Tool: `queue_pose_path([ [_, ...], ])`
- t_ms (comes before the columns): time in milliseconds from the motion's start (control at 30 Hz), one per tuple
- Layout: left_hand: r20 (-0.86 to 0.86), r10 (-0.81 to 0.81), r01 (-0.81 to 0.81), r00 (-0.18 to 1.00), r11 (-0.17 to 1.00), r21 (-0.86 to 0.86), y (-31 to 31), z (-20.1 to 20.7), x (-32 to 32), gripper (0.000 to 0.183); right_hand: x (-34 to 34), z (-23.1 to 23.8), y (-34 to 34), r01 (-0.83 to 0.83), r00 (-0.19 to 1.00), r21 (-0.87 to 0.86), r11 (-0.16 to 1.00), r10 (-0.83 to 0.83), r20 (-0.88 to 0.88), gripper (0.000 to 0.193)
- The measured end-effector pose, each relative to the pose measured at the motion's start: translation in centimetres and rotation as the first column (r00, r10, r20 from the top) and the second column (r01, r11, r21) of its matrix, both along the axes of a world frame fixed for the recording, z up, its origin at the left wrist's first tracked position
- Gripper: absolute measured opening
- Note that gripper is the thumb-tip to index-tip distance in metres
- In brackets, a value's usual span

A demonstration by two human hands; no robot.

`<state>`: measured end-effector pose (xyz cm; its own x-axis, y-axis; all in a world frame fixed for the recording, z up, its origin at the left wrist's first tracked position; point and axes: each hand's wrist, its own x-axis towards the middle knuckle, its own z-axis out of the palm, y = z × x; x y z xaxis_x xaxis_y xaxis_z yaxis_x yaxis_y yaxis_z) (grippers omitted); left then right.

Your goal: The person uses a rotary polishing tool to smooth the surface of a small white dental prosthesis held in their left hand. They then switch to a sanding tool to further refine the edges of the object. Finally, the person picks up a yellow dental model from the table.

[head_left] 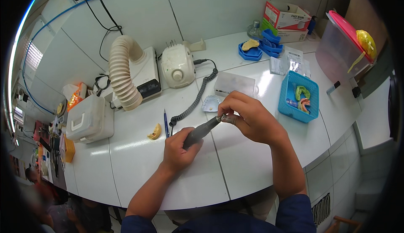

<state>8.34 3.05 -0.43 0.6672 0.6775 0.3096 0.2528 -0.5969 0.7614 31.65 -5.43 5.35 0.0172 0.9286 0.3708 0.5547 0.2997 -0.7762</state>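
Note:
My left hand (180, 152) is wrapped round the body of a grey rotary handpiece (201, 133), which slants up to the right above the white table. At its metal tip, my right hand (256, 117) is closed in a pinch. Whether a small bur sits between those fingertips is too small to tell. A coiled dark cord (194, 105) runs from a white control unit (178, 67) down toward my left hand. Left of that hand lie a blue pen (166, 122) and a yellowish dental cast piece (155, 132). Just beyond my right hand is a pale blue-white dental piece (211, 103).
A ribbed suction hose (122, 73) bends down at the back left, near a white case (90, 119). Behind my right hand sits a clear plastic box (235, 84). To the right stand a blue basket (298, 114) holding dental pieces, blue trays (250, 55) and a large bin (341, 43).

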Motion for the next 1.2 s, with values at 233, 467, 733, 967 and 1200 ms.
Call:
queue_pose_path([
  [233, 0.048, 0.07, -0.08, 0.996, 0.964, 0.255, 0.4, -0.6, 0.2, 0.023, -0.3, -0.1, -0.4, 0.056, 0.975, 0.018, 0.998, -0.058, 0.213, 0.013],
  [467, -0.043, 0.115, -0.091, 0.992, 0.924, 0.371, 0.4, -0.5, 0.3, 0.024, 0.1, -0.2, -0.7, 0.101, 0.934, 0.017, 0.995, -0.101, 0.343, 0.012],
  [733, -0.013, 0.114, -0.096, 0.993, 0.891, 0.444, 0.7, -0.5, 0.3, 0.027, 0.4, 0.1, -1.0, 0.073, 0.948, -0.044, 0.996, -0.056, 0.313, 0.01],
  [967, -0.004, 0.111, -0.095, 0.994, 0.867, 0.488, 0.9, -0.7, 0.2, 0.031, 0.5, -0.1, -1.0, 0.045, 0.958, -0.09, 0.995, -0.018, 0.285, 0.01],
  [1200, 0.0, 0.107, -0.094, 0.994, 0.871, 0.482, 0.8, -0.6, 0.3, 0.032, 0.4, 0.1, -0.9, 0.035, 0.957, -0.214, 0.976, 0.029, 0.289, 0.012],
])
